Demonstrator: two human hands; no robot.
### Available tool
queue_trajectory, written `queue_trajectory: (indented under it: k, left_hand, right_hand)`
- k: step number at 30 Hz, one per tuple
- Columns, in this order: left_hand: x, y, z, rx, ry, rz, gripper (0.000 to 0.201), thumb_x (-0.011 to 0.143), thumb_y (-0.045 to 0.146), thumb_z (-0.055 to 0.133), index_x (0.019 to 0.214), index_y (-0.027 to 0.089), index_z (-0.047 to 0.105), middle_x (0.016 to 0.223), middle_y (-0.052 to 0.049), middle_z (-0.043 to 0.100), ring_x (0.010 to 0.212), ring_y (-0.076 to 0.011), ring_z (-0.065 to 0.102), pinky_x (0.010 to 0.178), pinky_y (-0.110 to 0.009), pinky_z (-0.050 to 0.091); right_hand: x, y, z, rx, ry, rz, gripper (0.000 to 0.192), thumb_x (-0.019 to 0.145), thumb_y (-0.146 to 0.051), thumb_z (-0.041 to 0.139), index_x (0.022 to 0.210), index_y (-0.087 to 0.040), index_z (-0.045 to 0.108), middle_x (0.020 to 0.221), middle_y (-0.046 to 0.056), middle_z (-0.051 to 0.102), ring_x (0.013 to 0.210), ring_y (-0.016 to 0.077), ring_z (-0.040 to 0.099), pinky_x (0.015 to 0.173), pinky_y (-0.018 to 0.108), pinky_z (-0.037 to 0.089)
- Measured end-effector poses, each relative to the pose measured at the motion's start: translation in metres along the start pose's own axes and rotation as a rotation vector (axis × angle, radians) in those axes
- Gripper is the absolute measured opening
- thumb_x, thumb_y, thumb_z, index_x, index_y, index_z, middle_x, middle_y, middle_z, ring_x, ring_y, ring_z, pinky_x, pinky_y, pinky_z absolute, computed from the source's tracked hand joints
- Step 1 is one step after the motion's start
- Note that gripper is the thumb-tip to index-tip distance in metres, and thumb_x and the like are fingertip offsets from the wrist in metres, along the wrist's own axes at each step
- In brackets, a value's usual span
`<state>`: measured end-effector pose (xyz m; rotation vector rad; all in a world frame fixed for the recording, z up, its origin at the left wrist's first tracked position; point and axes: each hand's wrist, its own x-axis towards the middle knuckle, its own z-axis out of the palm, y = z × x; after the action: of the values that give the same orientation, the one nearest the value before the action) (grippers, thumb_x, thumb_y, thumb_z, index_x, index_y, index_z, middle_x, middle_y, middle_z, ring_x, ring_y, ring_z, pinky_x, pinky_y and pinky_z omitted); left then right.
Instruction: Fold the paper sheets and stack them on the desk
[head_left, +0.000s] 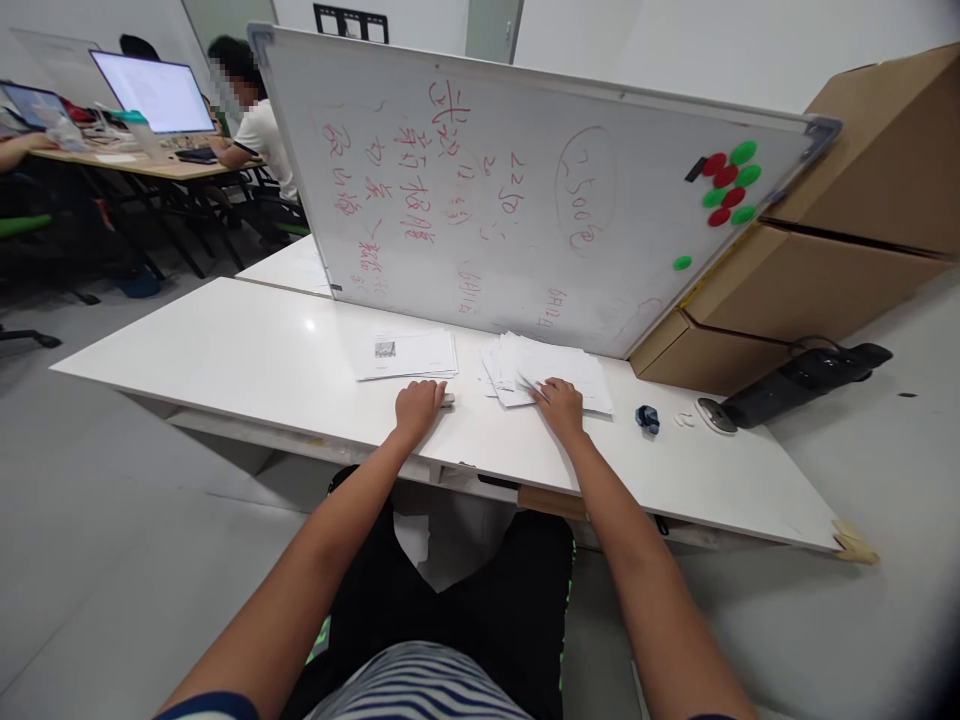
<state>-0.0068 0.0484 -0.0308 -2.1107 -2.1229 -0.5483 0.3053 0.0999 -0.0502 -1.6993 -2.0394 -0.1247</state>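
My left hand [418, 410] is closed in a fist on the white table. A small beige object [448, 401] sticks out on its right side; the fingers cover the rest, so its kind cannot be made out. Just beyond this hand lies a neat stack of printed sheets [424, 352] with a dark square picture on the top one. My right hand [560, 408] rests at the near edge of a looser paper pile [577, 372]. Its fingers pinch the corner of a sheet of paper [528, 383], which is slightly raised.
A whiteboard [525, 190] with red writing and round magnets stands behind the papers. Right of the pile lie a dark blue object [647, 420], a mouse [716, 415] and a black bottle [810, 383]. Cardboard boxes [810, 290] are stacked behind. Another person [262, 140] sits at a far desk.
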Motion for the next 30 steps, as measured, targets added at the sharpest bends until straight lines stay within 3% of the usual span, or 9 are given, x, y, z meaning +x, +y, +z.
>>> queue_trajectory:
  k: [6, 10, 14, 18, 21, 24, 26, 28, 30]
  left_hand:
    - [0.0, -0.001, 0.001, -0.005, -0.003, -0.01, 0.048, 0.102, 0.041, 0.027, 0.081, 0.02, 0.065, 0.08, -0.009, 0.069, 0.085, -0.0243, 0.062, 0.066, -0.033, 0.036]
    - [0.001, 0.001, -0.001, -0.007, -0.009, -0.016, 0.048, 0.102, 0.041, 0.027, 0.083, 0.019, 0.065, 0.083, -0.01, 0.069, 0.087, -0.0254, 0.062, 0.067, -0.033, 0.036]
    - [0.0, -0.001, -0.001, -0.025, -0.019, -0.006, 0.047, 0.101, 0.042, 0.028, 0.09, 0.019, 0.067, 0.089, -0.013, 0.07, 0.096, -0.0273, 0.061, 0.075, -0.035, 0.039]
    - [-0.007, -0.002, -0.003, -0.131, 0.156, 0.087, 0.04, 0.098, 0.042, 0.037, 0.124, 0.018, 0.057, 0.132, -0.017, 0.058, 0.124, -0.0299, 0.049, 0.098, -0.042, 0.035]
    - [-0.015, 0.01, -0.015, -0.304, 0.227, 0.248, 0.048, 0.095, 0.046, 0.044, 0.135, 0.02, 0.047, 0.149, -0.017, 0.042, 0.14, -0.0296, 0.033, 0.111, -0.046, 0.025]
    - [-0.02, 0.038, -0.039, -0.607, 0.226, 0.282, 0.067, 0.089, 0.056, 0.052, 0.143, 0.018, 0.036, 0.151, -0.019, 0.038, 0.143, -0.0294, 0.031, 0.111, -0.046, 0.03]
    - [-0.02, 0.059, -0.059, -0.872, 0.081, 0.235, 0.075, 0.087, 0.058, 0.056, 0.145, 0.018, 0.033, 0.149, -0.019, 0.042, 0.137, -0.0287, 0.041, 0.104, -0.043, 0.041]
    - [-0.018, 0.075, -0.077, -1.097, -0.213, 0.193, 0.065, 0.085, 0.057, 0.06, 0.135, 0.017, 0.048, 0.135, -0.017, 0.057, 0.123, -0.0289, 0.056, 0.095, -0.042, 0.05]
    - [-0.017, 0.085, -0.089, -1.245, -0.396, 0.077, 0.054, 0.081, 0.053, 0.066, 0.118, 0.014, 0.061, 0.121, -0.016, 0.067, 0.11, -0.0292, 0.065, 0.089, -0.041, 0.054]
  right_hand:
    - [0.005, -0.003, -0.002, 0.04, 0.059, 0.089, 0.04, 0.098, -0.04, 0.038, 0.087, -0.016, 0.068, 0.1, 0.014, 0.07, 0.098, 0.027, 0.06, 0.087, 0.041, 0.042]
    - [0.004, -0.006, -0.025, 0.138, 0.31, 0.211, 0.049, 0.097, -0.049, 0.034, 0.078, -0.017, 0.065, 0.082, 0.015, 0.069, 0.087, 0.0277, 0.063, 0.083, 0.042, 0.047]
    - [-0.023, -0.027, -0.064, 0.497, 0.622, 0.382, 0.055, 0.092, -0.061, 0.042, 0.096, -0.013, 0.067, 0.097, 0.016, 0.071, 0.098, 0.0294, 0.065, 0.085, 0.044, 0.051]
    - [-0.058, -0.058, -0.104, 0.841, 0.766, 0.458, 0.06, 0.09, -0.059, 0.048, 0.119, -0.008, 0.061, 0.123, 0.016, 0.065, 0.117, 0.0279, 0.06, 0.1, 0.046, 0.048]
    - [-0.072, -0.07, -0.127, 0.942, 0.727, 0.45, 0.058, 0.087, -0.058, 0.054, 0.118, -0.01, 0.063, 0.123, 0.014, 0.066, 0.12, 0.0273, 0.058, 0.102, 0.046, 0.047]
    - [-0.075, -0.073, -0.14, 1.028, 0.524, 0.387, 0.054, 0.083, -0.057, 0.061, 0.112, -0.012, 0.067, 0.113, 0.012, 0.07, 0.113, 0.0271, 0.063, 0.097, 0.045, 0.051]
    - [-0.072, -0.076, -0.145, 1.077, 0.374, 0.347, 0.052, 0.08, -0.058, 0.065, 0.107, -0.013, 0.07, 0.108, 0.011, 0.072, 0.106, 0.0269, 0.066, 0.093, 0.044, 0.054]
    - [-0.068, -0.082, -0.147, 1.099, 0.288, 0.311, 0.052, 0.079, -0.059, 0.065, 0.104, -0.014, 0.071, 0.107, 0.011, 0.073, 0.104, 0.027, 0.067, 0.092, 0.045, 0.054]
    - [-0.065, -0.089, -0.149, 1.098, 0.261, 0.284, 0.052, 0.08, -0.061, 0.063, 0.105, -0.015, 0.071, 0.109, 0.011, 0.072, 0.106, 0.0271, 0.066, 0.095, 0.046, 0.053]
